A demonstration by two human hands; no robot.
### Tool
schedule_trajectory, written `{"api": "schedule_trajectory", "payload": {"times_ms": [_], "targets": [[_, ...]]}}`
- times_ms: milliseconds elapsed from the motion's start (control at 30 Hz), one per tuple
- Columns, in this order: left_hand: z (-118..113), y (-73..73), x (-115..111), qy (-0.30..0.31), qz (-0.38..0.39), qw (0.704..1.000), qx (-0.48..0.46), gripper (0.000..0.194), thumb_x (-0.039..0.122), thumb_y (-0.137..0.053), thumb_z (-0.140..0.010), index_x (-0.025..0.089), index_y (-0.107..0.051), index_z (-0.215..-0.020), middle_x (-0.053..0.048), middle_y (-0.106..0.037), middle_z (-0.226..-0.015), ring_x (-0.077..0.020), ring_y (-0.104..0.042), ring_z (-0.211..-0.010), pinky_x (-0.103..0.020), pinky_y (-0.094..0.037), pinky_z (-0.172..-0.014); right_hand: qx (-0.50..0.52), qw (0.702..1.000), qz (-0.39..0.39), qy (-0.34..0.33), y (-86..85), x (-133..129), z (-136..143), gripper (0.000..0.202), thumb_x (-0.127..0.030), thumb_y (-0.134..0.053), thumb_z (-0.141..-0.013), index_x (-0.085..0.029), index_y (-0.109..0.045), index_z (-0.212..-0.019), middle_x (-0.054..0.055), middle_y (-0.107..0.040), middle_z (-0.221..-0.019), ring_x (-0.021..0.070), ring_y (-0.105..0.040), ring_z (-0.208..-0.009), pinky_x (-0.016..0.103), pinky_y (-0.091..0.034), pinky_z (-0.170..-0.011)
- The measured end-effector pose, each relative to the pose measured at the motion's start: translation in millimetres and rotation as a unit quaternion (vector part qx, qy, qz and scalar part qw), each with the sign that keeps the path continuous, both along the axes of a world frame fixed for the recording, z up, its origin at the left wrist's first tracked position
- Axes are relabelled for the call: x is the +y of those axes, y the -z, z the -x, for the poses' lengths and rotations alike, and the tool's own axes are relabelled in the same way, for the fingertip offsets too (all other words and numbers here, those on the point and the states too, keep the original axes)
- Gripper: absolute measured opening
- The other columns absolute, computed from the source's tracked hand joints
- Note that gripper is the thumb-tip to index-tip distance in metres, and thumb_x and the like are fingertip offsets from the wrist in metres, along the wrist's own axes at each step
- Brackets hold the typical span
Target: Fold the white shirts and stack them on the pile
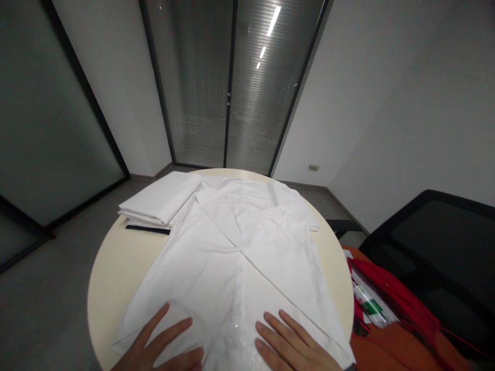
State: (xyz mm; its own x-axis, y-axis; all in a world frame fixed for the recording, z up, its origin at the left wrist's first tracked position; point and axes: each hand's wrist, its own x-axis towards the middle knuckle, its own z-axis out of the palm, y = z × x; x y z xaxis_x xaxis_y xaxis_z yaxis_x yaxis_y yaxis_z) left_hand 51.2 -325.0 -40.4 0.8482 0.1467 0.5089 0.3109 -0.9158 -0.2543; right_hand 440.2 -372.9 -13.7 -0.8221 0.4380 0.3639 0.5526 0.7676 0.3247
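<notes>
A white garment, which looks like a buttoned shirt or coat, lies spread over a round table. Its surface shows soft wrinkles, and a diagonal edge crosses it from upper left to lower right. My left hand rests on the near left part of the cloth with fingers spread. On the near right part, my right hand lies flat, fingers stretched out. Neither hand grips the fabric. The garment's nearest edge is out of view at the bottom.
A folded white cloth stack sits at the table's far left, with a dark strip under it. To the right stands a black mesh chair with an orange seat, holding a red bag and a clear packet.
</notes>
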Motion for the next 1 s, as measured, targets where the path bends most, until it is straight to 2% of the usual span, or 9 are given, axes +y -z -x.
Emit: {"api": "schedule_trajectory", "payload": {"times_ms": [200, 333, 467, 567, 667, 767, 867, 933, 1000], "targets": [[-3.8, -15.7, -6.6, -0.002, 0.037, 0.999, 0.029, 0.036, 0.021, -0.059, -0.101, 0.036, -0.069, -0.133, 0.005, -0.075, -0.129, -0.0274, -0.057, -0.140, -0.067, -0.009, -0.128, -0.004, 0.999, 0.033, 0.005, -0.9, -9.7, -2.7, 0.040, -0.045, -0.052, -0.107, -0.029, -0.062, -0.143, -0.002, -0.058, -0.153, 0.0244, -0.046, -0.148, 0.045, -0.029, -0.130], [-12.3, -28.4, -9.0, -0.009, 0.044, 0.999, 0.024, 0.031, 0.025, -0.057, -0.103, 0.028, -0.070, -0.132, 0.003, -0.074, -0.131, -0.0258, -0.058, -0.139, -0.063, -0.003, -0.130, -0.002, 0.998, 0.064, 0.003, -0.3, -13.6, -4.4, 0.041, -0.046, -0.052, -0.107, -0.028, -0.062, -0.143, -0.004, -0.058, -0.154, 0.0263, -0.046, -0.149, 0.048, -0.029, -0.130], [-15.7, -27.8, -6.1, 0.006, 0.083, 0.996, 0.019, 0.027, 0.025, -0.053, -0.106, 0.026, -0.071, -0.126, 0.004, -0.075, -0.131, -0.0207, -0.058, -0.137, -0.057, -0.003, -0.131, 0.030, 0.993, 0.115, 0.006, 1.2, -13.8, -3.5, 0.044, -0.050, -0.047, -0.108, -0.024, -0.066, -0.137, -0.002, -0.064, -0.147, 0.0267, -0.049, -0.146, 0.048, -0.033, -0.128], [-16.0, -24.9, -2.1, 0.031, 0.131, 0.991, 0.028, 0.029, 0.025, -0.048, -0.106, 0.025, -0.068, -0.127, 0.003, -0.075, -0.130, -0.0168, -0.060, -0.134, -0.050, -0.004, -0.132, 0.096, 0.976, 0.192, 0.025, -1.5, -14.4, -0.5, 0.039, -0.047, -0.047, -0.108, -0.023, -0.068, -0.131, 0.002, -0.073, -0.134, 0.0237, -0.057, -0.139, 0.043, -0.041, -0.124], [-17.3, -26.0, -1.1, 0.038, 0.195, 0.980, 0.003, 0.027, 0.033, -0.048, -0.105, 0.026, -0.065, -0.124, 0.004, -0.077, -0.125, -0.0142, -0.064, -0.128, -0.044, -0.004, -0.133, 0.200, 0.942, 0.258, 0.082, -7.0, -17.5, 5.4, 0.029, -0.037, -0.051, -0.107, -0.026, -0.067, -0.128, 0.004, -0.078, -0.122, 0.0213, -0.065, -0.130, 0.039, -0.048, -0.118], [-21.8, -27.0, -4.9, -0.027, 0.270, 0.963, -0.009, 0.025, 0.037, -0.058, -0.099, 0.029, -0.063, -0.122, 0.005, -0.079, -0.116, -0.0146, -0.070, -0.117, -0.037, -0.027, -0.129, 0.275, 0.909, 0.270, 0.159, -9.7, -20.6, 14.4, 0.025, -0.034, -0.054, -0.106, -0.028, -0.069, -0.124, 0.005, -0.077, -0.122, 0.0216, -0.069, -0.122, 0.037, -0.053, -0.111], [-31.5, -21.8, -10.5, -0.139, 0.293, 0.942, -0.087, 0.018, 0.034, -0.061, -0.097, 0.028, -0.064, -0.114, 0.002, -0.078, -0.102, -0.0169, -0.075, -0.098, -0.030, -0.057, -0.104, 0.320, 0.882, 0.272, 0.213, -7.3, -20.6, 25.1, 0.024, -0.035, -0.050, -0.107, -0.026, -0.072, -0.113, 0.009, -0.076, -0.117, 0.0220, -0.072, -0.110, 0.033, -0.060, -0.096], [-40.2, -17.2, -13.1, -0.218, 0.300, 0.915, -0.160, 0.019, 0.036, -0.057, -0.101, 0.027, -0.064, -0.116, 0.000, -0.077, -0.099, -0.0177, -0.076, -0.088, -0.026, -0.063, -0.083, 0.347, 0.866, 0.272, 0.238, -4.1, -19.2, 31.6, 0.028, -0.038, -0.046, -0.108, -0.024, -0.070, -0.104, 0.009, -0.076, -0.105, 0.0218, -0.072, -0.098, 0.032, -0.062, -0.084], [-48.9, -14.9, -14.0, -0.280, 0.317, 0.886, -0.188, 0.029, 0.039, -0.054, -0.103, 0.026, -0.061, -0.129, 0.000, -0.076, -0.092, -0.0178, -0.076, -0.080, -0.025, -0.063, -0.069, 0.371, 0.852, 0.257, 0.265, -0.7, -17.5, 36.7, 0.032, -0.042, -0.045, -0.109, -0.024, -0.067, -0.094, 0.007, -0.073, -0.091, 0.0211, -0.071, -0.084, 0.030, -0.061, -0.072]]}}
